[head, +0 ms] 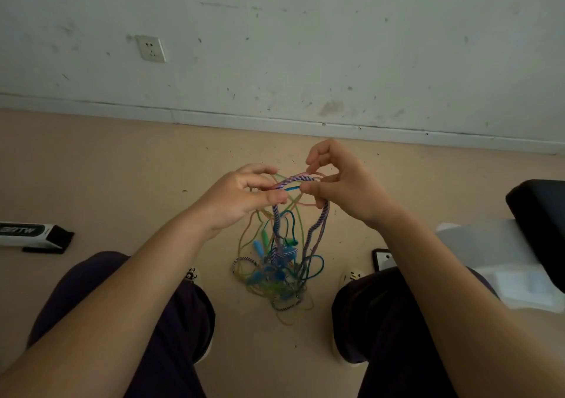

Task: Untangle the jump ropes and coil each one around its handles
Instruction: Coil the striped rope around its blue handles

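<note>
A tangle of several jump ropes (276,270) hangs from both hands down to the beige floor between my knees. My left hand (244,197) pinches a bunch of strands at the top left. My right hand (339,185) pinches the same bunch a short way to the right. A blue-and-white braided rope (295,179) arches between the two hands, with a blue, a pink and a green strand beside it. Blue and green handles (265,246) dangle low in the tangle. The lowest loops lie heaped on the floor.
The white wall with a socket (151,48) stands close ahead. A black-and-white box (29,235) lies on the floor at the left. A black seat edge (539,211), white packaging (504,263) and a small dark device (383,259) sit at the right.
</note>
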{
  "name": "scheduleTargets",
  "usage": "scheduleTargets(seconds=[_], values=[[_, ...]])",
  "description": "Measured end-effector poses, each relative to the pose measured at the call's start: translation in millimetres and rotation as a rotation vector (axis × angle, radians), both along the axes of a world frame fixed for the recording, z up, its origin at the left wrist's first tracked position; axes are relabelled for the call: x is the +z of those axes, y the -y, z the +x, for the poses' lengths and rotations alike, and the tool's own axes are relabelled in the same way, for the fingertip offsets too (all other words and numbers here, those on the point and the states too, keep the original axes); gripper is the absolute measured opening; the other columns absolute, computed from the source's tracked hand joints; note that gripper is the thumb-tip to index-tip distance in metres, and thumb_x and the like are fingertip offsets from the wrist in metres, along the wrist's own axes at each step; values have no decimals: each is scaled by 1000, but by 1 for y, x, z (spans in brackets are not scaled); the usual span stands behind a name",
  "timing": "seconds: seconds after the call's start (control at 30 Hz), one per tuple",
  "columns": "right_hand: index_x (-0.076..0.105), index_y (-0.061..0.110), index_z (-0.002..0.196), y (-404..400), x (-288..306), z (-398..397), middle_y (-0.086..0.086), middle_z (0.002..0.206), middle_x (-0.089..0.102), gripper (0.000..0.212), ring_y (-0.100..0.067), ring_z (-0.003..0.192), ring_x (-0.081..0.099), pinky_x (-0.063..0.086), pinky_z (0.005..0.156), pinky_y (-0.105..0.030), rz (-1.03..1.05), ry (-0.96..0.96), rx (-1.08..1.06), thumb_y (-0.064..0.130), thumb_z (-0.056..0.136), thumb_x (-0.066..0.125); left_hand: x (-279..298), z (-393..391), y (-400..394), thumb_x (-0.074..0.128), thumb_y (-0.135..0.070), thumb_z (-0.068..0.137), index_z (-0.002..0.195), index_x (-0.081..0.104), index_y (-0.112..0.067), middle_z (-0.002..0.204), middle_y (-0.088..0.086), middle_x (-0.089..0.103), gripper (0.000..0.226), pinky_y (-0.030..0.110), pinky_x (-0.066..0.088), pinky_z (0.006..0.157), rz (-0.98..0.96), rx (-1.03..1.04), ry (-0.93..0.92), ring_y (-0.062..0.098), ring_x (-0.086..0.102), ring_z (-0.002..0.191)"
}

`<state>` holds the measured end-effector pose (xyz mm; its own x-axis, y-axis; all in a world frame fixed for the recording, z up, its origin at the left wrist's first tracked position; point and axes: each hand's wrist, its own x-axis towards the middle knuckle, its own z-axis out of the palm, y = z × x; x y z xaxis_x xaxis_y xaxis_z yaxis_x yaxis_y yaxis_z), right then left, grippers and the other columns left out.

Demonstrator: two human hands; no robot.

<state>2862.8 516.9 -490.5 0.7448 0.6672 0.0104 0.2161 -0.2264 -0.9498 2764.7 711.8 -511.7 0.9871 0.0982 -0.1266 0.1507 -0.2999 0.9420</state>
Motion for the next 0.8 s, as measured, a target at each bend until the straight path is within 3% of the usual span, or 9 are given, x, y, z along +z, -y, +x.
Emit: scheduleTargets(seconds=[0.07,0.13,0.2,0.27,0.37,0.47,0.57,0.7,0.8], values=[[55,18,89,0,-1,0,-9,94,56,30,-23,53,59,49,52,-31,-14,12,16,-3,81,74,0,0,-3,80,-51,60,84,79,-34,136,-11,53,29,6,37,92,67,27,-3,-10,49,115],[56,15,85,-1,-4,-1,-6,85,58,26,-26,52,61,49,51,-32,-45,13,18,-4,81,74,-4,1,-7,82,-64,54,76,78,-44,136,-13,51,31,19,35,106,191,34,-5,4,45,127],[57,14,85,-2,-5,-2,-4,82,61,23,-29,56,67,51,53,-32,-90,30,8,-2,82,74,-1,-1,-7,79,-64,54,76,79,-39,132,-14,56,33,32,31,113,215,16,-37,8,44,130],[59,14,86,-3,-6,-2,-3,80,63,20,-28,61,71,53,56,-32,-103,40,-12,0,83,74,2,-2,-5,79,-47,66,85,80,-23,117,-6,70,30,28,41,106,80,-28,-65,5,60,114],[61,15,86,-3,-6,0,-5,77,65,16,-24,66,73,54,60,-32,-100,56,-27,3,86,71,10,-6,2,71,-31,82,80,74,-13,86,6,76,19,19,52,82,-100,-95,-55,10,69,82],[64,20,84,-3,-8,-1,0,74,67,14,-20,69,72,55,70,-43,-162,116,-17,9,91,67,11,-7,4,67,-37,80,78,70,-11,67,5,66,26,26,54,71,-255,-58,-78,16,63,67],[67,25,85,-3,-10,-2,4,87,68,10,-16,82,69,51,78,-36,-182,224,-48,18,91,67,10,-4,3,64,-38,81,83,69,-8,61,0,61,30,26,52,69,-310,7,-87,15,58,61],[70,24,88,-1,-6,1,5,102,55,4,-9,89,52,42,80,-19,-213,403,-81,21,86,72,5,0,2,67,-32,90,94,72,-7,69,0,63,26,29,51,72,-215,96,-120,12,60,63],[66,27,84,0,-3,-2,9,94,55,9,-5,79,50,40,71,-16,-183,334,-88,20,87,71,-2,1,2,77,-54,70,114,64,-17,98,-1,69,59,31,51,86,-18,50,-231,9,66,86]])
